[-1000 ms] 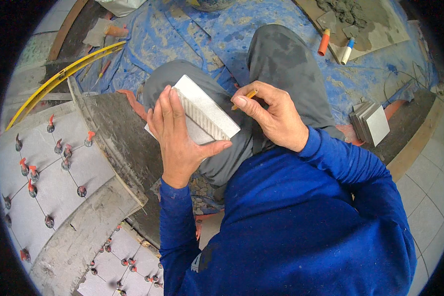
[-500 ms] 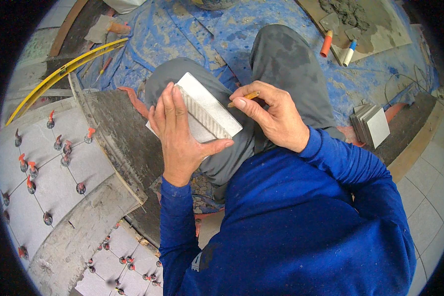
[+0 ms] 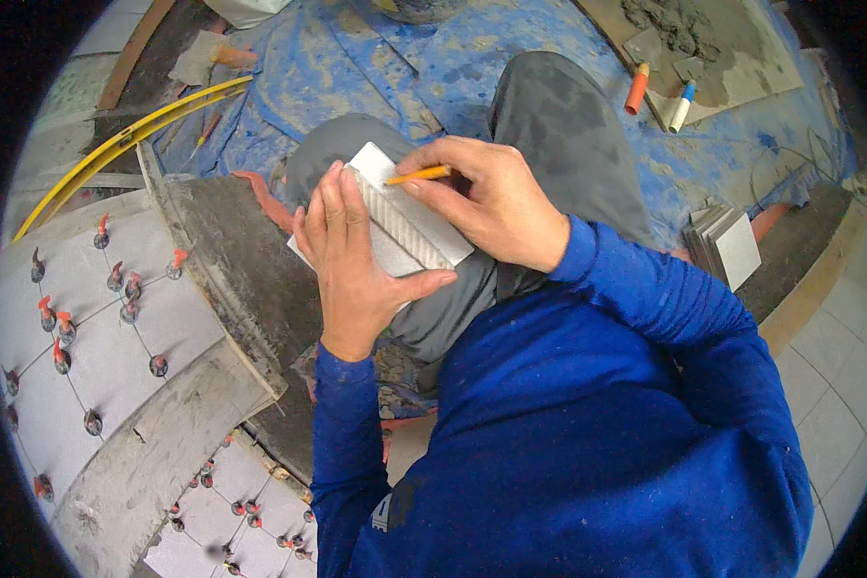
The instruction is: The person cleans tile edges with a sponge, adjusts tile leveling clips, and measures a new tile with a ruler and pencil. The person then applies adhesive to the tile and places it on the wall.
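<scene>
On my left thigh lies a light grey tile (image 3: pixel 438 226), with a narrow strip (image 3: pixel 402 229) that has a ridged face set slantwise across it. My left hand (image 3: pixel 345 260) is closed over both, fingers lying along the strip and thumb near its lower end. In my right hand (image 3: pixel 511 202) a yellow pencil (image 3: pixel 420 175) is pinched between thumb and fingers. Its tip reaches the tile's upper part, right beside the strip; whether a line is marked there I cannot make out.
Tiles with red-topped levelling clips (image 3: pixel 159 366) cover the left side. A yellow spirit level (image 3: pixel 130 140) lies beyond them. Two trowels, one red-handled (image 3: pixel 637 90) and one blue-and-white (image 3: pixel 682 108), rest by mortar (image 3: pixel 669 29) on a board. A tile stack (image 3: pixel 727 246) sits at right.
My right hand has moved left and slightly up, bringing the pencil from beside the tile onto its upper part. My left hand, the strip and the tile stay nearly where they were.
</scene>
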`<state>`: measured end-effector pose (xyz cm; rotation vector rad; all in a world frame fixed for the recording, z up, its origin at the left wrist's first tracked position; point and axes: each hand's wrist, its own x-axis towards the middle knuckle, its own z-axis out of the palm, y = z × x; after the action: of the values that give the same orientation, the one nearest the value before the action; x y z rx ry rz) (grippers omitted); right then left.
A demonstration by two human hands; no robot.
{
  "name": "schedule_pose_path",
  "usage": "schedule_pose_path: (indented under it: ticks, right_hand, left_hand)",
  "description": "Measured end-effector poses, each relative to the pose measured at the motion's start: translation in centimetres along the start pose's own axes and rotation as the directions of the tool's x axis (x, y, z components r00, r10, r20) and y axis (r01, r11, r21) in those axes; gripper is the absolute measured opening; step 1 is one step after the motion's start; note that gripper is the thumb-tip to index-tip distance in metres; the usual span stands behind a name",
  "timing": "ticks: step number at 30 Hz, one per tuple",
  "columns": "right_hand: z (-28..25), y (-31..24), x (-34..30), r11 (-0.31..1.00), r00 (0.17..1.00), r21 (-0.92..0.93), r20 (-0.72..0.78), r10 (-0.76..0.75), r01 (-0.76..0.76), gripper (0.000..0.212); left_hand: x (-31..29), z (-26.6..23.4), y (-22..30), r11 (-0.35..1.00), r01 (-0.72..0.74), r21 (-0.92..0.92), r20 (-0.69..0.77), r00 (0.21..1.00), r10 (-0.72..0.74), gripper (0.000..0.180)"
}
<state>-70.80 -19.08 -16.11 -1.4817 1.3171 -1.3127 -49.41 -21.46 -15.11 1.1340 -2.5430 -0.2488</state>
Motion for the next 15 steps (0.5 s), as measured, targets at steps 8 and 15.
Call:
schedule_pose_path:
  ticks: [8,15]
  right_hand:
    - [2.1,0.2,3.3,0.995,0.998,-0.091,-0.032,-0.054,0.051,0.020]
    - [2.3,0.3,3.6,0.980,0.996,-0.179,0.002,-0.092,0.091,0.019]
  left_hand:
    - [-0.1,0.0,0.0,0.999,0.028,0.029,0.035,0.999,-0.029,0.149]
    - [0.0,0.3,0.0,0.999,0.033,0.020,0.010,0.999,-0.033,0.145]
